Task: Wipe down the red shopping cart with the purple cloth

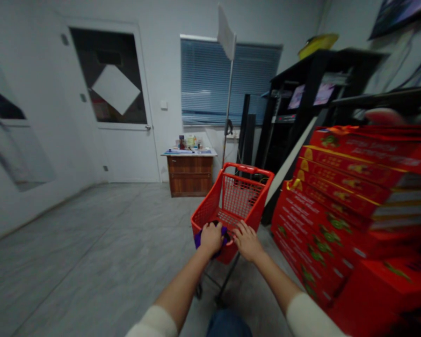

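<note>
A red plastic shopping cart (210, 210) stands in front of me, its near edge under my hands. My left hand (212, 238) is closed on a purple cloth (198, 239) at that near edge; dark material shows beside its fingers, too blurred to name. To the right of it, my right hand (247, 241) lies over the cart's near edge with its fingers stretched out and slightly apart. Whether the right fingertips touch the cloth, I cannot tell.
Stacked red printed boxes (312, 234) rise close on the right. Behind the cart are a wooden cabinet (191, 175) with small items on top, a sign on a pole (228, 89) and a black rack (284, 107). A white door (129, 154) is at the back left.
</note>
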Available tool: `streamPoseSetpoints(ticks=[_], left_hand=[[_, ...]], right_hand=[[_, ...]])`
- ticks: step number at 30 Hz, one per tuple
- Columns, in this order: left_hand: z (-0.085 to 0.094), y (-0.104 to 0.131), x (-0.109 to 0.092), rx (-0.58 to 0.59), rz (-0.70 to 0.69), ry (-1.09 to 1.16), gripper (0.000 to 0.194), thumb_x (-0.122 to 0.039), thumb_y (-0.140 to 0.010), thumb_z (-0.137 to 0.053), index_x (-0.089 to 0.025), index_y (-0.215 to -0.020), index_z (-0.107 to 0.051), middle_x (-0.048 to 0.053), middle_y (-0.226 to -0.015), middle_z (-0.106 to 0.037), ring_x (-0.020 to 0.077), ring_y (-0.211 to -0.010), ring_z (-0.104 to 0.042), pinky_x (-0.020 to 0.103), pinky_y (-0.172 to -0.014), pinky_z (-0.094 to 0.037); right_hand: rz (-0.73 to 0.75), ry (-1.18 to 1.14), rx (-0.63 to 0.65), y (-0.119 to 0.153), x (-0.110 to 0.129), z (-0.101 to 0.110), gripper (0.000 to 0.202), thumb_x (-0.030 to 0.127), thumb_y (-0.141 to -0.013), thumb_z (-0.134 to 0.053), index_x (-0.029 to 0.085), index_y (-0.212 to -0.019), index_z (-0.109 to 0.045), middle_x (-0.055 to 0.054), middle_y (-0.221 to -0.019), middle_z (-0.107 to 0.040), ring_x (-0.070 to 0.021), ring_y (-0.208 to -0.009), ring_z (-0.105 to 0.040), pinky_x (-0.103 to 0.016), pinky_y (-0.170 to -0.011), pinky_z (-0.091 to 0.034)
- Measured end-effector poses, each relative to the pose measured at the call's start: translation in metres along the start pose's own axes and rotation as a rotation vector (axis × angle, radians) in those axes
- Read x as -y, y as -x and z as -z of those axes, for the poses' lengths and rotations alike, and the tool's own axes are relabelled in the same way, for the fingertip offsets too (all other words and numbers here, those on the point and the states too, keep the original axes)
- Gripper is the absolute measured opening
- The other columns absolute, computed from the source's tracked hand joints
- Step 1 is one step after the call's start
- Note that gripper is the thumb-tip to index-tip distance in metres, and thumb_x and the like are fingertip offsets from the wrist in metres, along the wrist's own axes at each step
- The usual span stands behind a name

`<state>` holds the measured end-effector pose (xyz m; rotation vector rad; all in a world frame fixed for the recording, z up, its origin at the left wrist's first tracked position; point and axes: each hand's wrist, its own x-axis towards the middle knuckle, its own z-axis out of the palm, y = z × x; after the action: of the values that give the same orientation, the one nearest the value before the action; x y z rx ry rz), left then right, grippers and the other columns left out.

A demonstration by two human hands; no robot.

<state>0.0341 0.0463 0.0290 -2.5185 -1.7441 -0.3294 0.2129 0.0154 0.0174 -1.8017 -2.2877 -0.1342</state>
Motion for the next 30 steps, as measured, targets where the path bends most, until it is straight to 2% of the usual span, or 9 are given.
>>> streamPoseSetpoints(ticks=[3, 7, 10, 13, 17, 21, 24, 26, 30], left_hand=[[0.0, 0.002, -0.006, 0.008, -0.07, 0.044, 0.034, -0.033, -0.087, -0.055, -0.021, -0.119, -0.053, 0.01, -0.109, -0.064, 0.0234, -0.107, -0.06, 0.038, -0.101, -0.038], [0.006, -0.002, 0.023, 0.033, -0.053, 0.049, 0.033, -0.033, -0.09, -0.051, -0.021, -0.122, -0.052, 0.009, -0.111, -0.064, 0.0221, -0.108, -0.059, 0.04, -0.107, -0.032], [0.009, -0.003, 0.038, -0.009, -0.004, 0.042, 0.033, -0.033, -0.091, -0.05, -0.021, -0.121, -0.052, 0.01, -0.111, -0.062, 0.0227, -0.111, -0.057, 0.04, -0.108, -0.03], [0.006, 0.001, 0.031, -0.041, 0.026, 0.054, 0.032, -0.031, -0.09, -0.052, -0.02, -0.12, -0.054, 0.01, -0.108, -0.062, 0.0231, -0.109, -0.056, 0.039, -0.106, -0.032], [0.002, 0.01, 0.019, -0.039, -0.054, 0.09, 0.035, -0.029, -0.089, -0.053, -0.022, -0.123, -0.054, 0.009, -0.11, -0.062, 0.0218, -0.109, -0.056, 0.037, -0.107, -0.032], [0.002, 0.012, 0.042, -0.039, -0.103, 0.122, 0.038, -0.027, -0.089, -0.054, -0.024, -0.127, -0.051, 0.006, -0.116, -0.061, 0.0197, -0.114, -0.053, 0.04, -0.115, -0.022], [0.0, 0.013, 0.068, -0.077, -0.077, 0.161, 0.038, -0.024, -0.089, -0.052, -0.025, -0.127, -0.05, 0.004, -0.122, -0.06, 0.0183, -0.117, -0.052, 0.042, -0.119, -0.013], [-0.002, 0.015, 0.079, -0.115, -0.041, 0.182, 0.037, -0.025, -0.091, -0.05, -0.025, -0.128, -0.049, 0.004, -0.126, -0.058, 0.0183, -0.12, -0.05, 0.042, -0.119, -0.012], [0.001, 0.022, 0.069, -0.134, 0.121, 0.123, 0.034, -0.031, -0.092, -0.048, -0.022, -0.124, -0.052, 0.007, -0.115, -0.064, 0.0207, -0.113, -0.056, 0.041, -0.115, -0.021]], right_hand=[[0.008, -0.001, -0.014, 0.002, -0.001, -0.003, 0.039, 0.034, -0.099, -0.033, 0.022, -0.126, -0.058, -0.01, -0.145, -0.048, -0.0236, -0.144, -0.025, -0.042, -0.113, -0.024], [0.007, -0.011, -0.042, 0.003, 0.001, -0.006, 0.038, 0.035, -0.099, -0.034, 0.023, -0.125, -0.059, -0.009, -0.143, -0.049, -0.0237, -0.143, -0.027, -0.041, -0.111, -0.028], [-0.021, -0.016, -0.072, 0.002, 0.01, -0.011, 0.039, 0.034, -0.099, -0.034, 0.023, -0.126, -0.059, -0.009, -0.145, -0.047, -0.0243, -0.144, -0.025, -0.041, -0.11, -0.029], [-0.061, -0.02, -0.089, 0.0, 0.022, -0.016, 0.039, 0.034, -0.098, -0.035, 0.023, -0.128, -0.058, -0.01, -0.146, -0.046, -0.0241, -0.144, -0.024, -0.04, -0.111, -0.028], [-0.11, -0.017, -0.092, 0.0, 0.039, -0.017, 0.041, 0.036, -0.099, -0.033, 0.024, -0.129, -0.058, -0.01, -0.146, -0.046, -0.0256, -0.144, -0.024, -0.04, -0.11, -0.029], [-0.09, -0.03, -0.087, 0.0, 0.051, -0.01, 0.043, 0.04, -0.099, -0.032, 0.026, -0.131, -0.057, -0.009, -0.144, -0.048, -0.0264, -0.142, -0.026, -0.04, -0.108, -0.031], [0.009, -0.079, -0.022, -0.006, 0.048, 0.002, 0.044, 0.042, -0.099, -0.03, 0.031, -0.136, -0.053, -0.005, -0.141, -0.052, -0.023, -0.135, -0.035, -0.038, -0.106, -0.033], [0.047, -0.086, -0.011, -0.011, 0.041, 0.009, 0.045, 0.041, -0.1, -0.029, 0.03, -0.138, -0.051, -0.004, -0.143, -0.051, -0.0208, -0.133, -0.039, -0.037, -0.109, -0.031], [-0.031, -0.032, -0.051, -0.018, 0.024, 0.008, 0.049, 0.039, -0.099, -0.029, 0.024, -0.14, -0.049, -0.005, -0.154, -0.037, -0.0238, -0.144, -0.023, -0.042, -0.117, -0.016]])
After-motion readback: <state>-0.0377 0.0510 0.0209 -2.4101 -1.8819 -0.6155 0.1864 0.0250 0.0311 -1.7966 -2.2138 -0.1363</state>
